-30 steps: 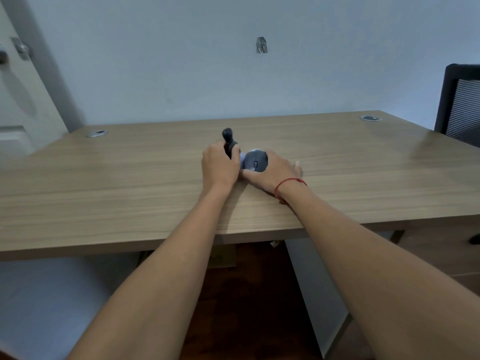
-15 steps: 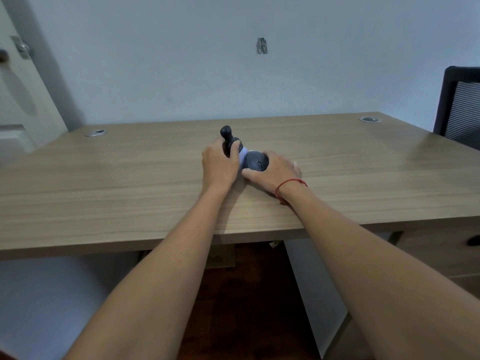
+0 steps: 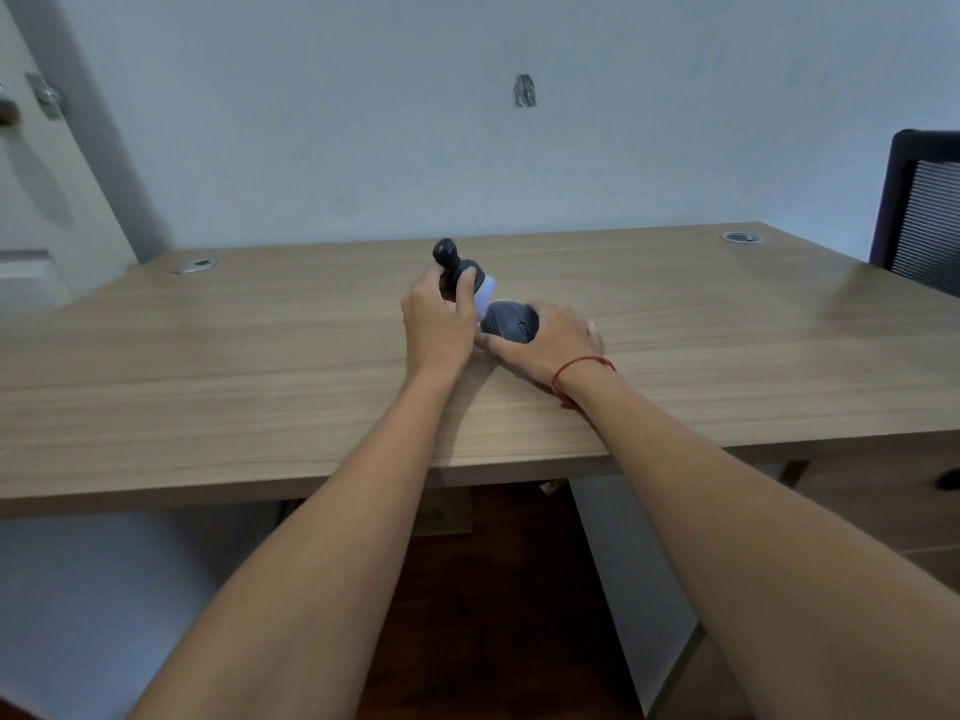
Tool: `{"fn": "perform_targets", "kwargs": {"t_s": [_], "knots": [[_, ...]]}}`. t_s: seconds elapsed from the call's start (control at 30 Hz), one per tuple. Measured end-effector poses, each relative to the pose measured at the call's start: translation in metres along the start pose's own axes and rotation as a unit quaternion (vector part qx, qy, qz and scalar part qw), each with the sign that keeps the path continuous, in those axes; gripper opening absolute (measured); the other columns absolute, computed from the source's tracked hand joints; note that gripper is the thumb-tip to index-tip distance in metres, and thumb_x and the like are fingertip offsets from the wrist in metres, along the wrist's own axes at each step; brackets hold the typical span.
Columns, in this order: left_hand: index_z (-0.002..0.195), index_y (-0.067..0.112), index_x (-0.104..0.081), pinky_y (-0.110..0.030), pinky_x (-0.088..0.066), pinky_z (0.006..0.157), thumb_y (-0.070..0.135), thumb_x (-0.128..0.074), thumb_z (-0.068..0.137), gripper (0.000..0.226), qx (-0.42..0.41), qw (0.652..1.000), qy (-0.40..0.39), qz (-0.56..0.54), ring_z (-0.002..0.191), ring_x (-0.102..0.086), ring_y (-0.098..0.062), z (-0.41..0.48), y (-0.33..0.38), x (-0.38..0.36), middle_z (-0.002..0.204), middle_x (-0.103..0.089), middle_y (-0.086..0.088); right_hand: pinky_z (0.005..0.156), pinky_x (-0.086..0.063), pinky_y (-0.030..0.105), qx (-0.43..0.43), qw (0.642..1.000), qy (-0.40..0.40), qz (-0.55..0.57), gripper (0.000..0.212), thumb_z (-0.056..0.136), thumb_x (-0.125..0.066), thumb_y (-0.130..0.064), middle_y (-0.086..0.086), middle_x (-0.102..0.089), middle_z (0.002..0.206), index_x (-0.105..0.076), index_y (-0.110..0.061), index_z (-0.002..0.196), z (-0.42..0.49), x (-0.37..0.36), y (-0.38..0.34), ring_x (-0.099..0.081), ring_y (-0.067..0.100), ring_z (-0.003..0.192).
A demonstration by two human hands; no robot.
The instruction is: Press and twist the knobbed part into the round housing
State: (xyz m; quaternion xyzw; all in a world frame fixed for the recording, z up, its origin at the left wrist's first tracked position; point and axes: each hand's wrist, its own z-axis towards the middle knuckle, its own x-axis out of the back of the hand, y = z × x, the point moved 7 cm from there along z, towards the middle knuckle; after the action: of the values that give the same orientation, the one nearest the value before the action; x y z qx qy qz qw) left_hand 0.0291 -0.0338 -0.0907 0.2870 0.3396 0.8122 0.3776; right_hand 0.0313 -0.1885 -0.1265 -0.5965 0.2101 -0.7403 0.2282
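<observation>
The left hand [image 3: 439,324] curls round a dark knobbed tool [image 3: 457,267], tilted up and away; just right of it, touching, the right hand [image 3: 550,340] cups a grey mouse [image 3: 511,322] mid-desk [image 3: 208,356]

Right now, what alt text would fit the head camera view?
Two bare hands work at a wooden desk: the left hand grips a dark knobbed object, the right hand holds a grey computer mouse.
</observation>
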Motion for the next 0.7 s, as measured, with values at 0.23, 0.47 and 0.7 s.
{"fn": "perform_targets", "kwargs": {"t_s": [0.23, 0.47, 0.7], "knots": [[0.085, -0.002, -0.061, -0.043, -0.050, 0.077, 0.022, -0.056, 0.089, 0.025, 0.067, 0.988, -0.053, 0.131, 0.088, -0.060, -0.037, 0.003, -0.024, -0.009, 0.090, -0.067, -0.022, 0.103, -0.041, 0.045, 0.005, 0.999, 0.025, 0.019, 0.046, 0.077, -0.066, -0.057, 0.004, -0.060, 0.115, -0.060, -0.021, 0.105, 0.003, 0.006, 0.003, -0.056, 0.027, 0.111], [0.085, 0.000, -0.063, -0.038, -0.050, 0.072, 0.024, -0.058, 0.089, 0.025, -0.007, 0.999, -0.018, 0.026, 0.079, -0.062, -0.031, -0.001, 0.003, -0.002, 0.081, -0.068, -0.016, 0.108, -0.038, 0.045, -0.001, 0.998, 0.024, 0.061, 0.050, 0.074, -0.071, -0.051, -0.001, -0.065, 0.118, -0.060, -0.025, 0.116, -0.001, 0.009, 0.002, -0.057, 0.024, 0.113], [0.083, 0.003, -0.060, -0.043, -0.049, 0.079, 0.025, -0.055, 0.090, 0.024, 0.039, 0.986, -0.031, 0.157, 0.090, -0.060, -0.039, 0.000, -0.009, -0.004, 0.090, -0.067, -0.020, 0.102, -0.044, 0.044, -0.008, 0.996, 0.031, 0.080, 0.048, 0.068, -0.073, -0.048, 0.000, -0.062, 0.116, -0.065, -0.027, 0.111, -0.002, 0.012, 0.002, -0.057, 0.024, 0.110]]}}
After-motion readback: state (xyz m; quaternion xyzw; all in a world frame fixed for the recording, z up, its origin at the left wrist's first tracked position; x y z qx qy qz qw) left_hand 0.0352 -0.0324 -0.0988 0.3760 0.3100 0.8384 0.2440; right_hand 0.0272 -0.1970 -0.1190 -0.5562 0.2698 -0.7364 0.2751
